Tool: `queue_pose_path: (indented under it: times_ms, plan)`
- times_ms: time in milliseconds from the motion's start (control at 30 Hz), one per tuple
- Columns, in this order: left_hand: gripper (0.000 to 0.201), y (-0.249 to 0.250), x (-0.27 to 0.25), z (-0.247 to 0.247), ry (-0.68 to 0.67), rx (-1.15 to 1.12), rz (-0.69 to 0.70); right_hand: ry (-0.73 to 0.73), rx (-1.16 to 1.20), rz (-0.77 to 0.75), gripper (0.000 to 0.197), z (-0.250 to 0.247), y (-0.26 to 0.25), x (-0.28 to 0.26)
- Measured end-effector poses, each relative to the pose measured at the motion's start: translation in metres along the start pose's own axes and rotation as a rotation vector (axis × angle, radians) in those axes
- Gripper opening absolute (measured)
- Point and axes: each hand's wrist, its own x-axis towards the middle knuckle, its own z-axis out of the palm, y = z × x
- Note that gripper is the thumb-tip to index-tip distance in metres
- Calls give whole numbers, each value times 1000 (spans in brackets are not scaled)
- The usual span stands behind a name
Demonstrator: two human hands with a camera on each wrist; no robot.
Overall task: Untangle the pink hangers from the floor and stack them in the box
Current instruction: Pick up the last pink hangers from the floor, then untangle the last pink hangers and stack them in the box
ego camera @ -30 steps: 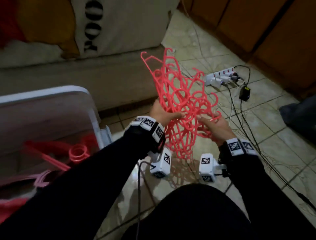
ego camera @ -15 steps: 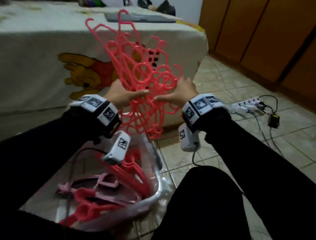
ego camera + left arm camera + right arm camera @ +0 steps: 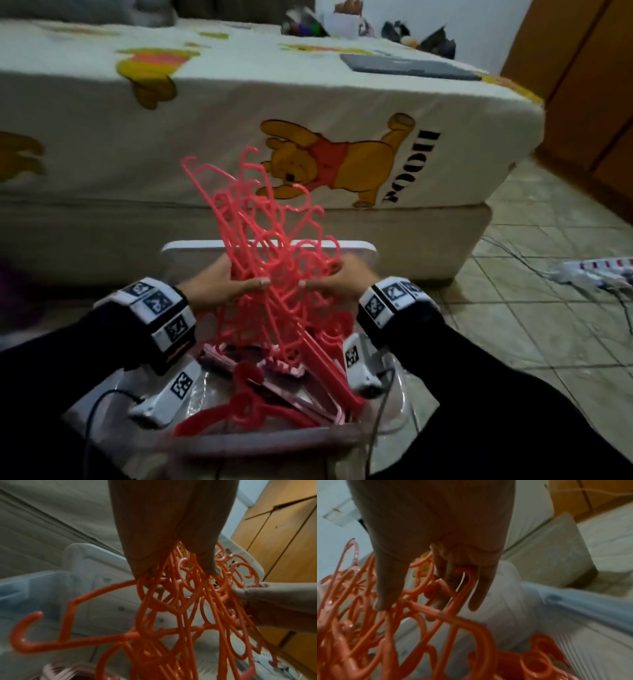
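hangers: a tangled pink bundle (image 3: 270, 274) is held upright over the clear box (image 3: 342, 248), hooks fanned toward 12 o'clock, lower ends dipped among hangers already stacked (image 3: 253, 407) inside.
left hand (image 3: 219, 287): placed at 9 o'clock of the bundle, thumb and fingers (image 3: 207, 563) closed around several bars.
right hand (image 3: 339, 279): placed at 3 o'clock, fingers (image 3: 481, 592) threaded through a hook and curled on it.
key relation: the bundle's long axis is seen running 12 to 6 between both hands, the box directly below at 6 o'clock; neither hand is judged nearer.
next move: a lowering into the box is judged likely, snagging on loose hooks being the risk.
setting: a bed (image 3: 239, 102) with a bear print is seen beyond at 12 o'clock.
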Motion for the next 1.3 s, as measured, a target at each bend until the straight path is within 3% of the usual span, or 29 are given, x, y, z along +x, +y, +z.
queue_pose_path:
  times_ms: [100,233,333,400,467,600,700,833,967,1133,1233,1300]
  plan:
    - [37,-29,-12,-9,-73,73,-105,-129,-57,15,18,25,21,1]
    - [56,-57,-24,-14,-174,185,-211,-167,-139,34,12,53,35,5]
    - [55,-65,-26,-18,-204,271,-257,-224,-308,15,8,60,38,12]
    - [40,-66,-25,-22,-232,316,-255,-311,-504,-30,17,62,40,15]
    - [29,-67,-25,-23,-269,501,-267,-349,-672,-57,26,62,44,17]
    - [37,-72,-21,-13,-387,838,-295,-356,-793,-30,27,62,52,17]
    - [35,-70,-17,-4,-466,942,-283,-337,-881,-16,24,57,58,12]
    - [29,-62,-9,5,-463,1047,-226,-289,-975,-40,26,45,58,13]
    - [31,-56,4,11,-511,1016,-180,-275,-943,-27,26,40,46,18]
    - [32,-45,19,8,-463,889,-100,-49,-797,-76,28,34,35,20]
    - [46,-42,22,7,-518,881,-112,116,-750,-190,25,34,32,23]
    - [60,-44,22,11,-637,930,-133,105,-747,-265,26,36,32,24]
